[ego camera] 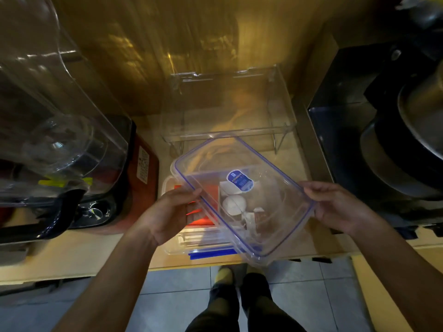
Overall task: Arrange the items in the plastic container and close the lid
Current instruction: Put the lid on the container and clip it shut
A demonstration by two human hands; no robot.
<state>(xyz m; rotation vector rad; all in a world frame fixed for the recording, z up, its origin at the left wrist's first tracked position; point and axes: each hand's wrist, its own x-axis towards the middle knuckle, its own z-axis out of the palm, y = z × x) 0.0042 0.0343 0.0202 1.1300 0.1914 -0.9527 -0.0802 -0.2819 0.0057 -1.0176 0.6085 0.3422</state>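
Now both hands grip the clear blue-sealed rectangular lid [242,197]: left hand [167,212], right hand [335,207] at opposite edges, skewed above the clear plastic container [172,248] below them, ready to align.

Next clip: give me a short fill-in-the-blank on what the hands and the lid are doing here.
1. The clear rectangular lid with a blue seal is held by ____ hands.
2. The left hand and right hand grip opposite ____ of the lid.
3. The lid is ____ the clear plastic container, not yet snapped on.
4. The oval sticker is ____.

Missing: both; edges; above; blue
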